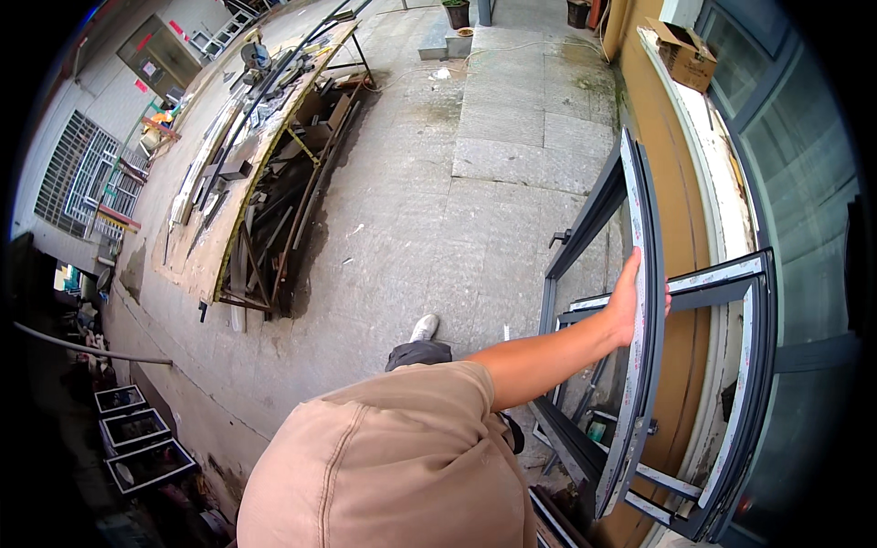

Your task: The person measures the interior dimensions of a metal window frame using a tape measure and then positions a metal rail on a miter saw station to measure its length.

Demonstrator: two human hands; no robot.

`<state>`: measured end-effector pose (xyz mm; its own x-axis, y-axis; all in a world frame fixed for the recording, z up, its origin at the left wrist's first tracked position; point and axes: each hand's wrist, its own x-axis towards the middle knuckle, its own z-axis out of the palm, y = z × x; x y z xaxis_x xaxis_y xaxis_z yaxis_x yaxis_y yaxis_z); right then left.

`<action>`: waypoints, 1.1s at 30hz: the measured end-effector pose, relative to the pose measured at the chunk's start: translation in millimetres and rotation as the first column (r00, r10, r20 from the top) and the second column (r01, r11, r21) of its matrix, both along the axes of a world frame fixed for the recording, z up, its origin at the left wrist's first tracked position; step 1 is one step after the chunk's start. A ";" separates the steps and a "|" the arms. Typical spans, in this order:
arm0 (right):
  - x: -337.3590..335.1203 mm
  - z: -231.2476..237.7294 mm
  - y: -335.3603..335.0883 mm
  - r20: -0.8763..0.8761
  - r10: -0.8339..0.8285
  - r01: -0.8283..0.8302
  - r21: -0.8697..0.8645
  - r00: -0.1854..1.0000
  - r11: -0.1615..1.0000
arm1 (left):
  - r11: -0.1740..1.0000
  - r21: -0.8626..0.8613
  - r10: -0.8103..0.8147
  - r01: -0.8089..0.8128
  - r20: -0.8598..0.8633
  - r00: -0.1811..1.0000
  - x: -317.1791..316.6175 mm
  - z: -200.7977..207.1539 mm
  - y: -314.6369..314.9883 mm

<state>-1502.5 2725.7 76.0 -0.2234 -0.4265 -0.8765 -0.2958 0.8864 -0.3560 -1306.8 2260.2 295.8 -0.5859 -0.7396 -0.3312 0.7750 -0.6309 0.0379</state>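
My right hand (626,303), its arm stretched out to the right, is closed round the long side bar of a dark grey metal window frame (645,365). The thumb lies along the near side of the bar and fingertips show past its far edge. Strips of white printed film run along the frame, and a small dark handle (559,237) sticks out on its left side. Right behind it another dark grey window frame (760,365), with similar film, stands by the wall. My left hand is out of view.
To the left stands a long wooden workbench (196,265) with metal bars, tools and offcuts, its lower shelf packed with scraps. A cardboard box (683,57) sits on the ledge by the right-hand window. Paving slabs (393,247) cover the ground, crossed by a cable at the back.
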 end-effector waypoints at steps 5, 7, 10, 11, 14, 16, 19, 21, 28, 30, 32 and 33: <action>16.3 2.8 -69.9 -0.014 0.160 -0.160 -0.017 0.987 0.987 | 0.988 -0.044 0.146 -0.149 -0.055 0.988 98.3 40.8 -33.3; 37.5 5.2 -100.9 -0.013 0.234 -0.234 -0.015 0.972 0.972 | 0.965 -0.065 0.245 -0.252 -0.101 0.964 146.4 63.8 -46.8; 71.4 5.7 -143.8 -0.012 0.338 -0.338 -0.013 0.941 0.941 | 0.908 -0.081 0.395 -0.411 -0.161 0.905 218.7 99.7 -58.4; 82.7 5.8 -157.4 -0.013 0.369 -0.369 -0.016 0.929 0.929 | 0.872 -0.089 0.467 -0.482 -0.149 0.872 242.0 113.6 -61.1; 120.2 10.8 -201.9 -0.032 0.457 -0.458 -0.019 0.889 0.889 | 0.765 -0.055 0.630 -0.641 -0.142 0.764 326.4 150.0 -66.6; 147.9 16.1 -235.5 -0.046 0.506 -0.508 -0.029 0.861 0.861 | 0.657 -0.006 0.747 -0.754 -0.126 0.653 388.6 176.0 -72.2; 193.0 25.4 -283.6 -0.061 0.568 -0.570 -0.046 0.821 0.820 | 0.470 -0.018 0.876 -0.883 -0.114 0.469 476.9 202.3 -81.7; 217.2 30.0 -318.6 -0.077 0.601 -0.605 -0.053 0.796 0.794 | 0.331 -0.033 0.938 -0.943 -0.094 0.332 525.4 214.6 -82.5; 270.2 37.2 -427.5 -0.112 0.674 -0.679 -0.008 0.730 0.734 | -0.149 -0.069 0.989 -0.986 -0.009 -0.148 624.1 211.0 -119.6; 278.1 27.9 -460.8 -0.107 0.706 -0.708 0.022 0.700 0.706 | -0.291 -0.117 0.957 -0.950 -0.016 -0.291 650.2 203.4 -135.8; 279.7 14.5 -492.0 -0.096 0.743 -0.740 0.067 0.663 0.669 | -0.421 -0.178 0.901 -0.889 0.024 -0.432 682.4 199.2 -157.0; 276.4 7.9 -509.2 -0.091 0.768 -0.763 0.093 0.633 0.640 | -0.448 -0.201 0.888 -0.871 0.017 -0.460 699.9 190.0 -168.4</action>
<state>-1226.1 2216.5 83.9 0.0701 -0.4534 -0.8885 -0.9098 0.3363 -0.2434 -607.0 2091.9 485.8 0.9706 -0.1531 -0.1857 0.1864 0.9663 0.1776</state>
